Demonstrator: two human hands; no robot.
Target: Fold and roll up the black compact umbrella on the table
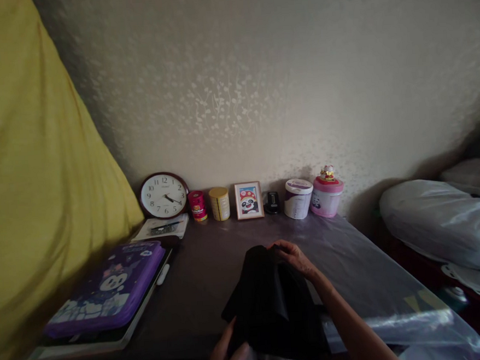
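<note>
A black piece of cloth (pixel 269 304) is held up over the near edge of the table, its folds hanging down; what kind of item it is I cannot make out. Its upper right edge is pinched between the fingers of my right hand (pixel 292 257). At the lower left side of the cloth, my left hand (pixel 225 354) grips the fabric between thumb and fingers, partly cut off by the bottom of the view.
On the grey covered table (pixel 205 270), a purple panda case (pixel 111 287) lies left on a board. A clock (pixel 165 195), red tin (pixel 198 206), yellow tin (pixel 220 204), framed panda picture (pixel 248 200), white tub (pixel 298 199) and pink tub (pixel 327 198) line the wall.
</note>
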